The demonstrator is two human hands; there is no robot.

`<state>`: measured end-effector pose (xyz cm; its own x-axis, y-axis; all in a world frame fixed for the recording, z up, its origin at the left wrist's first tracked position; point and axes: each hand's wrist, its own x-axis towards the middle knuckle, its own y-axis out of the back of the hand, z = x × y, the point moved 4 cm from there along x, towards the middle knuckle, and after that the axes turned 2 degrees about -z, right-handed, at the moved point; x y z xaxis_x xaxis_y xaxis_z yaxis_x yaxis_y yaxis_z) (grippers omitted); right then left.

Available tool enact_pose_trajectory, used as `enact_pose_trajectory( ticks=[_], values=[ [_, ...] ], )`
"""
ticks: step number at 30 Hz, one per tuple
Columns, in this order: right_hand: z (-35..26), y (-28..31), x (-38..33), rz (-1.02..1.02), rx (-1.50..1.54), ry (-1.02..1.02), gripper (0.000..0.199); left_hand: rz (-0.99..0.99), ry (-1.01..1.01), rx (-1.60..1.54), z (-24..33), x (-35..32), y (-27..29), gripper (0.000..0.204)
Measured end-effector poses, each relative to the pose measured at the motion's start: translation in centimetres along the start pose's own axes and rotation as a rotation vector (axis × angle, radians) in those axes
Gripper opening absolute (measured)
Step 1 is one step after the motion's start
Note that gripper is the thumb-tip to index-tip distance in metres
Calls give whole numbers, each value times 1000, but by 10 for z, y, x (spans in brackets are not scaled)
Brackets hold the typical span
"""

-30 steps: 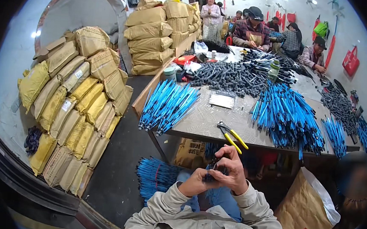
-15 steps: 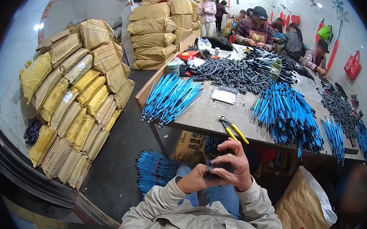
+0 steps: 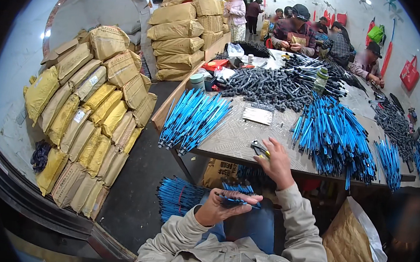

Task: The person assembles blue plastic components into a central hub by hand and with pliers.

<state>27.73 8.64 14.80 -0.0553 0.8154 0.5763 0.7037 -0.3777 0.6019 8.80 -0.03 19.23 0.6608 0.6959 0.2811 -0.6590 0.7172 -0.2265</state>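
Observation:
My left hand (image 3: pixel 224 207) is closed around a bundle of blue rods with black ends (image 3: pixel 240 187), held above my lap. The rods point away from me, and the fingers hide part of them. My right hand (image 3: pixel 277 164) reaches over the table's front edge, fingers apart, at the yellow-handled pliers (image 3: pixel 257 147). Their jaws show on the tabletop, while the hand covers most of the handles. Whether the fingers touch the handles, I cannot tell.
Blue rods lie in piles on the table at left (image 3: pixel 196 118) and right (image 3: pixel 334 135). Behind them is a heap of black parts (image 3: pixel 266 86). A brown paper sack (image 3: pixel 353 238) stands at my right. Stacked sacks (image 3: pixel 89 113) fill the left. Several people sit around the far side.
My hands have parted. The right has left the bundle and moved forward to the pliers, while the left keeps the bundle, now tilted lower. The view has shifted slightly.

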Motion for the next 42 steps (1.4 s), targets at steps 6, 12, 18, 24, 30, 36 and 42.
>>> enact_pose_trajectory(
  ticks=[6,12,18,24,30,36,42],
  values=[
    [46,-35,10,-216,-467,-70,42,48,-80,-110,1,4,20,18],
    [78,-13,10,-121,-461,-76,39,18,-51,-100,10,11,24,20],
    [-24,1,2,-217,1001,92,54,-159,-29,252,34,30,8,19],
    [-76,-35,-72,-792,1343,-45,78,-162,56,233,51,20,-7,18],
    [-66,-35,-79,-662,1156,51,95,-49,45,204,63,27,-8,15],
    [-59,-67,-125,-708,1476,-264,101,71,292,106,56,36,10,40],
    [-42,-88,-159,-799,1473,-117,100,7,169,85,61,32,13,42]
  ],
)
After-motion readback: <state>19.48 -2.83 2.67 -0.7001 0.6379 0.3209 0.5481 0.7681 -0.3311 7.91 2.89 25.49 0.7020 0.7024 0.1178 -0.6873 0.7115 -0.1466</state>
